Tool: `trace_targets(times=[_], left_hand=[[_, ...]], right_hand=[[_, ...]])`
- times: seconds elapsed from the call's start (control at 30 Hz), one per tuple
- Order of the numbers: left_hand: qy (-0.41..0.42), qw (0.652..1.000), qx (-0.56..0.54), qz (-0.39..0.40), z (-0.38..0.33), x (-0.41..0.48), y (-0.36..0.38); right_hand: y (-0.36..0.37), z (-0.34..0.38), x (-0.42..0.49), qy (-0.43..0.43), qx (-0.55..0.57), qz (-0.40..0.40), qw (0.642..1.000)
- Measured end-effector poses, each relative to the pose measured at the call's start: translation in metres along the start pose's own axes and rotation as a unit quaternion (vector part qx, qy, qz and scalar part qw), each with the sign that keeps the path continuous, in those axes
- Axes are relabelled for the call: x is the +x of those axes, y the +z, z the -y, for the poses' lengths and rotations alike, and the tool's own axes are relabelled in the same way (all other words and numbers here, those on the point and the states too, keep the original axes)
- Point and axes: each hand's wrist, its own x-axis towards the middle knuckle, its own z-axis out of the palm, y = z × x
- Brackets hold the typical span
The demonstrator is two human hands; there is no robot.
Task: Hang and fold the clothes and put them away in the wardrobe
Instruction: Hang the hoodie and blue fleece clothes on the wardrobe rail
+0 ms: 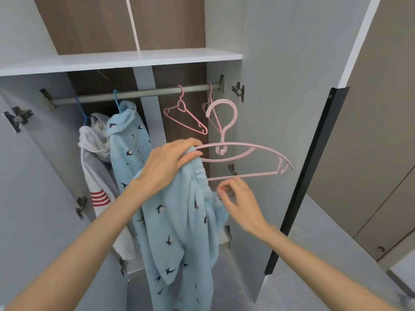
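The blue trousers [179,221] and the pink hanger [247,145] were grasped together by the left grip [166,164], near the wardrobe rail [146,93]. Whether the blurred right grip [240,203] pinched the waistband could not be told.

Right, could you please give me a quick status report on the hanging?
Left hand grips pink hanger and blue garment. Right hand at its waistband, grip blurred. Rail ahead unobstructed.

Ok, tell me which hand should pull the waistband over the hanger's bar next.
Right. The left hand grips hanger and trousers together, holding both up, so it is tied up. The right hand sits at the waistband's loose end, just under the bar; blur hides whether it pinches it.
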Motion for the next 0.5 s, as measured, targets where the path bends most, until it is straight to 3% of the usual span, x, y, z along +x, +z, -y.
trace_targets(times=[0.07,0.17,0.27,0.37,0.43,0.5], left_hand=[[-0.008,0.999,-0.031,-0.01,-0.001,0.004,-0.004],[-0.009,0.998,-0.054,-0.024,0.002,0.009,-0.01],[-0.033,0.998,-0.053,-0.031,0.015,0.005,-0.016],[-0.062,0.996,-0.059,-0.02,0.037,-0.006,-0.018],[-0.062,0.996,-0.068,0.007,0.053,-0.019,-0.016],[-0.063,0.994,-0.078,0.044,0.068,-0.034,-0.01]], right_hand=[[0.02,-0.002,0.002,0.0,-0.028,0.107,0.994],[0.036,0.005,0.011,0.037,0.017,0.141,0.989],[0.035,-0.005,0.016,0.06,-0.006,0.261,0.964],[0.022,-0.027,0.015,0.078,-0.174,0.351,0.917],[0.011,-0.038,0.019,0.085,-0.375,0.328,0.863],[0.001,-0.044,0.023,0.096,-0.494,0.305,0.809]])
